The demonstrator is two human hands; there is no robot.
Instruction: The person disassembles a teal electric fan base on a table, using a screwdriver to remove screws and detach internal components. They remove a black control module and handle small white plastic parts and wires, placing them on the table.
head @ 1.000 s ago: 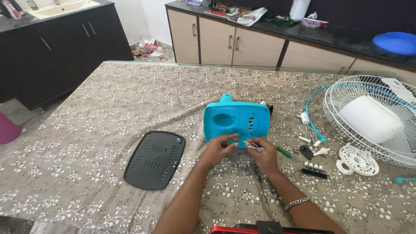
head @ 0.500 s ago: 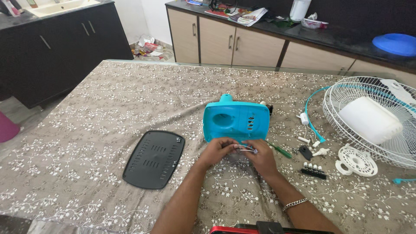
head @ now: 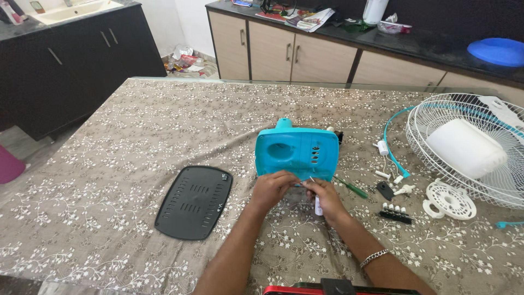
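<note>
A: What does the head view show at the table's centre?

B: My left hand (head: pixel 271 188) and my right hand (head: pixel 322 198) meet at the near lower edge of the turquoise fan housing (head: pixel 297 152), which stands upright on the patterned tablecloth (head: pixel 136 136). My left fingers are curled and pinched at that edge; what they pinch is too small to tell. My right hand is closed around a small white-handled tool (head: pixel 317 205), its thin metal tip pointing up toward the housing.

A: And around the housing?

B: To the left, apart from my hands, lies a black vented base plate (head: pixel 194 201), flat on the cloth. Just right of my right hand, a green-handled screwdriver (head: pixel 352 189) lies beside the housing. Farther right are small white and black parts (head: pixel 394 212), a white round ribbed disc (head: pixel 450 200), and the white wire fan guard (head: pixel 436 153) with a white motor cover (head: pixel 464 148) resting in it.

A: Any other detail?

B: A metal bracelet (head: pixel 374 257) circles my right wrist.
</note>
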